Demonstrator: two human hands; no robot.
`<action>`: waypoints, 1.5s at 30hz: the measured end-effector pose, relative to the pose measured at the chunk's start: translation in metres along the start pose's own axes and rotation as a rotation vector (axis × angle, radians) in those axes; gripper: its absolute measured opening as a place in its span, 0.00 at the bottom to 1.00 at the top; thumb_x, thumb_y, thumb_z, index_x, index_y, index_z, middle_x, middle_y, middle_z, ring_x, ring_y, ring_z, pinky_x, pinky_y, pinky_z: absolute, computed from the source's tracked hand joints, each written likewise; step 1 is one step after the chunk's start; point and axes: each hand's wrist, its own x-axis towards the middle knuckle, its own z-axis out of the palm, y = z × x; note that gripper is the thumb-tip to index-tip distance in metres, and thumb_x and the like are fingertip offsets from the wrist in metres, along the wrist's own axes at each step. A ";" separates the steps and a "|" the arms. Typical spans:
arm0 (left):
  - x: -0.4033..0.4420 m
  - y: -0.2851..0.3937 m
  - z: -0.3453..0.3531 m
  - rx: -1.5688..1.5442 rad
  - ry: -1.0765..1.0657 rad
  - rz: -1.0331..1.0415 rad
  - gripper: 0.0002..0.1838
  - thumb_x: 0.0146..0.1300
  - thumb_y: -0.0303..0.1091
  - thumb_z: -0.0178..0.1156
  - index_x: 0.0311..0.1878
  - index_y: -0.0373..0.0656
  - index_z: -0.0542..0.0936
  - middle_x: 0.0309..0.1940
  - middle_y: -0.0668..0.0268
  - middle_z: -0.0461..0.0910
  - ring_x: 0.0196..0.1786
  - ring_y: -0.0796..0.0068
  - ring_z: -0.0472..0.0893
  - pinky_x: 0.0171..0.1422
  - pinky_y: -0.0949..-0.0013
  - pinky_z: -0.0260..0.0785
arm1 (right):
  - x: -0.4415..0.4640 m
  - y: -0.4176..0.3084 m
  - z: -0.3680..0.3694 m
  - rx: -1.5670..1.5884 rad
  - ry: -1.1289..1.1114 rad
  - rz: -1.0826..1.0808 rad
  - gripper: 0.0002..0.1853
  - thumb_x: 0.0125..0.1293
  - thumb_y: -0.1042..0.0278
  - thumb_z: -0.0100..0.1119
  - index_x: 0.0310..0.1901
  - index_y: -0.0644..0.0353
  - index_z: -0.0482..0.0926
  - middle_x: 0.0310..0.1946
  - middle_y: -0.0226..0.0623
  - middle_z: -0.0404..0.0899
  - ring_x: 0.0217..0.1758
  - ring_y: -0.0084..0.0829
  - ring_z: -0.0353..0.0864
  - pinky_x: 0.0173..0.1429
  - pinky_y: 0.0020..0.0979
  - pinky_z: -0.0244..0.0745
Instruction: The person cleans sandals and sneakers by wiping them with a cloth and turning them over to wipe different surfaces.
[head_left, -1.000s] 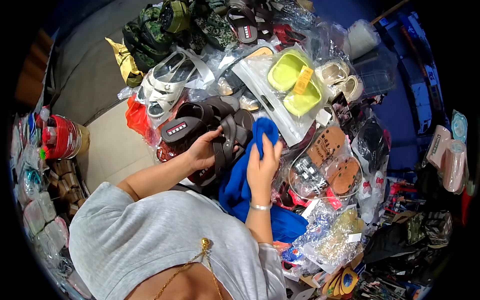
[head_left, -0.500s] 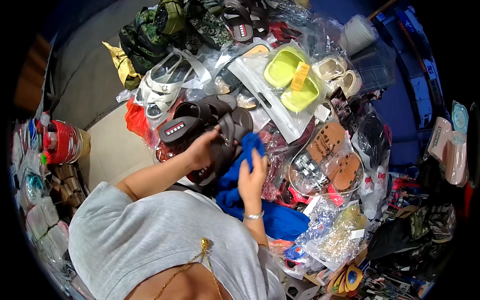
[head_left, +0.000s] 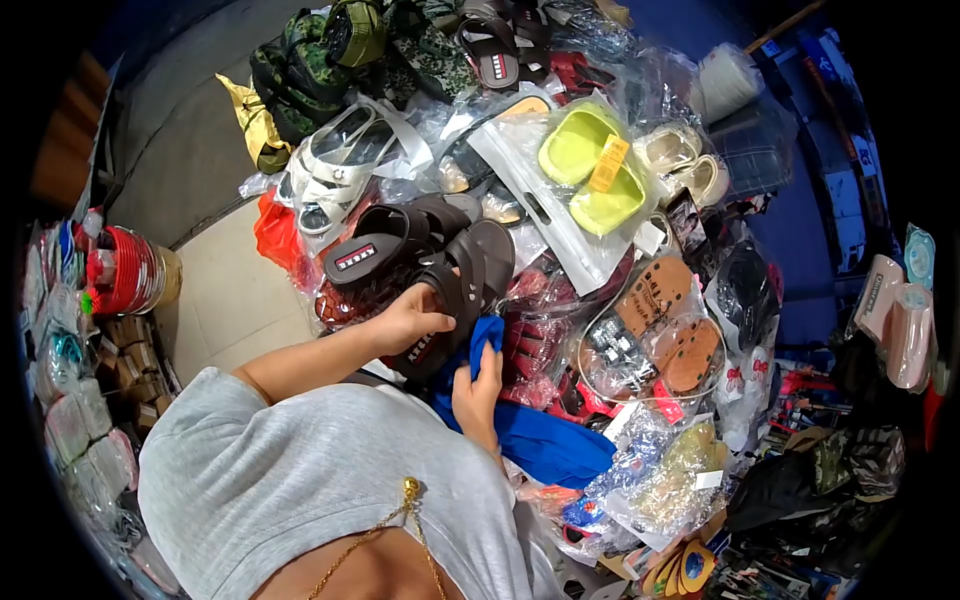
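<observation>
Beside the pale floor (head_left: pixel 215 300), bagged footwear lies heaped around me. My left fingers (head_left: pixel 415 320) grip a dark brown sandal (head_left: pixel 455 290); my right fingers (head_left: pixel 478 385) pinch the blue cloth (head_left: pixel 550 440) near its sole. The lime-green clogs (head_left: pixel 592 172) lie bagged beyond.

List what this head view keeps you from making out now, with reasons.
Head view throughout:
- Left hand: some fingers hidden by the brown sandal.
- Blue cloth: partly covered by the right hand.
- Orange tag: print too small.
- Pink packet: lettering too small.
</observation>
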 end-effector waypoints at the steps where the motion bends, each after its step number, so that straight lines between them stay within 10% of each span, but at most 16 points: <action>1: 0.000 0.001 -0.003 -0.125 -0.050 0.022 0.38 0.57 0.17 0.58 0.72 0.38 0.58 0.62 0.65 0.72 0.60 0.75 0.73 0.65 0.70 0.64 | -0.006 0.000 -0.008 -0.067 -0.021 -0.026 0.23 0.59 0.75 0.54 0.57 0.70 0.72 0.51 0.59 0.71 0.58 0.54 0.73 0.63 0.43 0.68; 7: 0.016 0.017 0.002 -0.416 -0.173 -0.006 0.32 0.55 0.22 0.61 0.65 0.47 0.67 0.61 0.61 0.76 0.62 0.65 0.77 0.67 0.60 0.69 | 0.058 -0.048 -0.051 -0.065 0.323 -0.191 0.19 0.62 0.75 0.57 0.54 0.70 0.74 0.46 0.55 0.73 0.49 0.51 0.75 0.59 0.42 0.68; 18: 0.034 -0.008 -0.027 -0.433 0.043 -0.091 0.36 0.46 0.25 0.56 0.65 0.47 0.68 0.57 0.66 0.77 0.61 0.65 0.76 0.68 0.57 0.65 | -0.017 0.001 0.007 -0.299 -0.012 -0.206 0.25 0.56 0.73 0.55 0.59 0.57 0.74 0.47 0.58 0.67 0.46 0.58 0.75 0.46 0.47 0.75; 26: 0.031 -0.011 -0.020 -0.358 -0.063 0.010 0.35 0.57 0.33 0.64 0.68 0.51 0.65 0.55 0.67 0.78 0.59 0.68 0.77 0.67 0.59 0.66 | 0.032 -0.055 -0.030 -0.142 0.188 -0.279 0.21 0.55 0.78 0.55 0.53 0.68 0.76 0.42 0.53 0.69 0.45 0.51 0.73 0.51 0.42 0.69; 36: 0.032 -0.022 -0.030 -0.283 -0.096 0.013 0.38 0.59 0.38 0.63 0.72 0.45 0.59 0.55 0.64 0.76 0.60 0.68 0.75 0.66 0.63 0.64 | -0.045 0.026 -0.005 -0.304 -0.056 -0.240 0.16 0.53 0.73 0.60 0.45 0.52 0.81 0.46 0.49 0.71 0.43 0.50 0.78 0.44 0.44 0.76; 38: 0.033 -0.028 -0.024 -0.238 -0.052 0.108 0.36 0.61 0.31 0.60 0.72 0.43 0.58 0.51 0.68 0.76 0.48 0.78 0.75 0.54 0.70 0.67 | -0.032 0.003 -0.020 -0.205 0.004 -0.201 0.16 0.53 0.76 0.58 0.45 0.55 0.80 0.43 0.49 0.71 0.41 0.50 0.77 0.43 0.44 0.74; 40: 0.023 -0.018 -0.001 -0.021 -0.017 0.256 0.38 0.61 0.31 0.63 0.72 0.39 0.56 0.60 0.61 0.69 0.63 0.68 0.69 0.71 0.63 0.56 | -0.003 -0.024 -0.025 -0.208 0.148 -0.257 0.16 0.53 0.77 0.57 0.46 0.60 0.78 0.41 0.50 0.70 0.39 0.51 0.75 0.43 0.44 0.73; 45: 0.034 -0.040 -0.014 0.517 0.038 0.376 0.35 0.63 0.31 0.65 0.70 0.39 0.61 0.66 0.62 0.63 0.67 0.74 0.63 0.72 0.66 0.55 | 0.011 -0.010 0.008 -0.243 0.118 -0.258 0.18 0.54 0.75 0.58 0.50 0.61 0.74 0.43 0.53 0.70 0.43 0.55 0.75 0.46 0.48 0.73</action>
